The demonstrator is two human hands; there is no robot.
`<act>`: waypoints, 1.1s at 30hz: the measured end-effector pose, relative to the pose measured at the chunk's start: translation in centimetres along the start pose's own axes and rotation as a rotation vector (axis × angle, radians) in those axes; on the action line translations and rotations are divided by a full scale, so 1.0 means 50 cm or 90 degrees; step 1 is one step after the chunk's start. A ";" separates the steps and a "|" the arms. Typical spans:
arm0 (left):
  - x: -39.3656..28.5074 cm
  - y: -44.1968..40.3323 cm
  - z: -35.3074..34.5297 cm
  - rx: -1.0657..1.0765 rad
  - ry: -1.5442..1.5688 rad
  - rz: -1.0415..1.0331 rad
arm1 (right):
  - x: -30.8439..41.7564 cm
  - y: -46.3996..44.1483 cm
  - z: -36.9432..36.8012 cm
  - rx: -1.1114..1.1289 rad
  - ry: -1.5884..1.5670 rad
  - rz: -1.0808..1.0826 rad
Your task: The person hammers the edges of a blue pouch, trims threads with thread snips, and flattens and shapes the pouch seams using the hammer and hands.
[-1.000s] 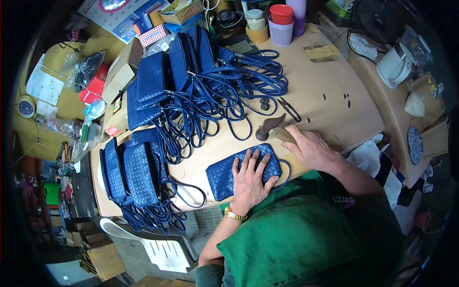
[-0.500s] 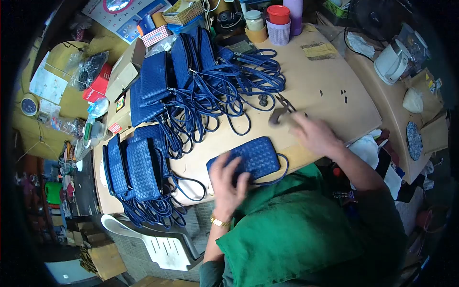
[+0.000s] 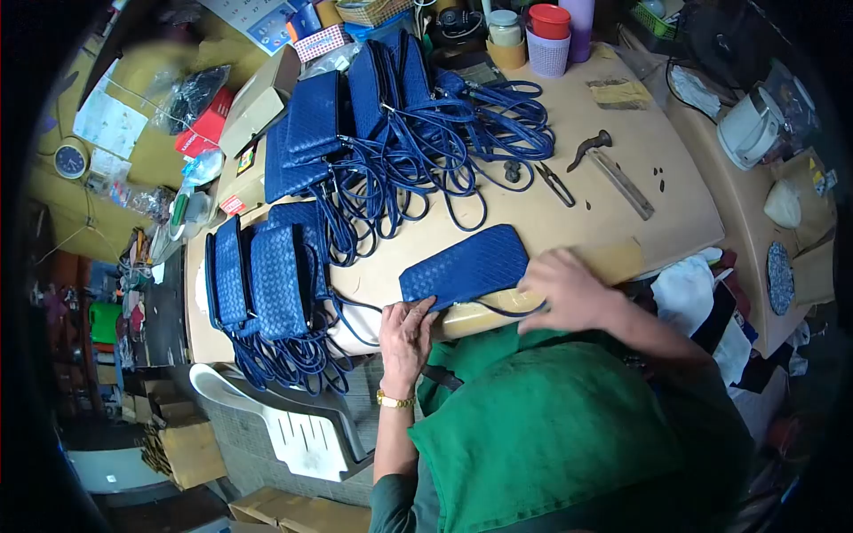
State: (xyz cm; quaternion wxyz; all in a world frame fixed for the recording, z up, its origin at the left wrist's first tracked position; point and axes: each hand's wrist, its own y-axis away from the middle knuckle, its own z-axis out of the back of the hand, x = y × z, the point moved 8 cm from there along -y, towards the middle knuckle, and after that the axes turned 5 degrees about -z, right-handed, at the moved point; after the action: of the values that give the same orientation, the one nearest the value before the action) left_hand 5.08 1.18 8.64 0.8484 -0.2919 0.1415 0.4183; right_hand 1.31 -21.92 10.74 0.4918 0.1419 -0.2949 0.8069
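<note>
Blue pouch (image 3: 466, 266) is lying flat on the bench (image 3: 684, 218), its near-left corner pinched by the left hand's (image 3: 406, 342) bunched fingers, that forearm reaching up from below. Blurred, the right hand (image 3: 569, 289) is reaching in sideways, fingers loosely parted beside the pouch's right end, by the strap (image 3: 506, 313); contact is unclear. Beyond, snips (image 3: 556, 185) and hammer (image 3: 622, 182) are resting.

My left fingers (image 3: 410, 313) touch the blue pouch (image 3: 466, 265) at its near left corner; my right fingers (image 3: 551, 269) blur by its right end; the hammer (image 3: 622, 182) lies beyond it.
</note>
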 end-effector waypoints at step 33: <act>-0.073 -0.004 -0.137 0.121 -0.083 -0.074 | -0.029 0.013 -0.105 0.011 -0.040 -0.242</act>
State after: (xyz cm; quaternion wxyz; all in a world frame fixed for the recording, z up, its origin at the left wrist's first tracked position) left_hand 3.04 -5.39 5.07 0.9024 -0.1901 0.1078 0.3713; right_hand 1.73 -19.93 5.64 0.6243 0.2244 -0.2715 0.6973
